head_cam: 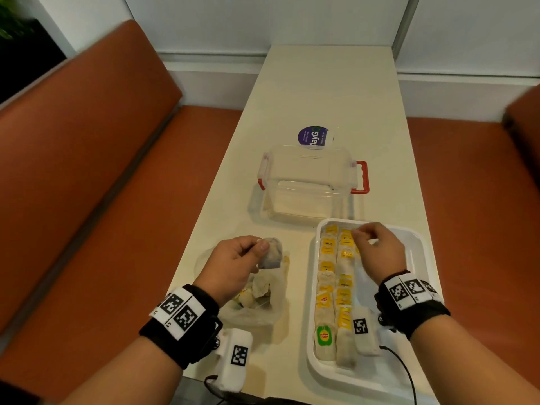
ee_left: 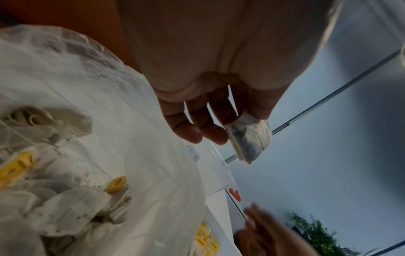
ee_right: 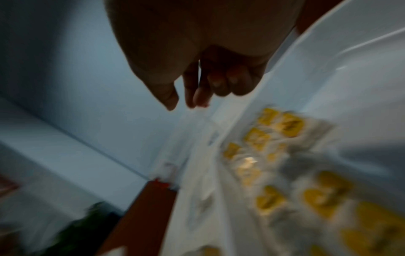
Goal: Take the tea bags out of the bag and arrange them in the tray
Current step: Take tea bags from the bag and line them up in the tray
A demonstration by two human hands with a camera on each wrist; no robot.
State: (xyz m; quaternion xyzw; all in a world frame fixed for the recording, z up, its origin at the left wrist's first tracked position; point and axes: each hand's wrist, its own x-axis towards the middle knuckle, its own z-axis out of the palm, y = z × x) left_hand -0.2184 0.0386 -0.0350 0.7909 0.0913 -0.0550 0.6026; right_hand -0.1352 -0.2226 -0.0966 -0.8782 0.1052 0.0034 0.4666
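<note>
My left hand (head_cam: pixel 261 247) pinches a pale tea bag (head_cam: pixel 271 253) between thumb and fingers, just above the clear plastic bag (head_cam: pixel 264 309). The left wrist view shows the same tea bag (ee_left: pixel 249 138) hanging from my fingertips and several more tea bags (ee_left: pixel 65 199) inside the plastic bag (ee_left: pixel 122 110). To the right, the white tray (head_cam: pixel 416 239) holds two rows of tea bags (head_cam: pixel 336 287) with yellow tags. My right hand (head_cam: pixel 361 233) hovers over the tray's far end. In the blurred right wrist view the right hand (ee_right: pixel 180 105) has loosely curled fingers with nothing between them.
A clear plastic box (head_cam: pixel 306 182) with red latches stands behind the bag and tray, and a round purple label (head_cam: pixel 314 137) lies behind it. The narrow cream table (head_cam: pixel 321 92) runs between orange bench seats (head_cam: pixel 102 185). A cable (head_cam: pixel 406 372) trails near the tray's front corner.
</note>
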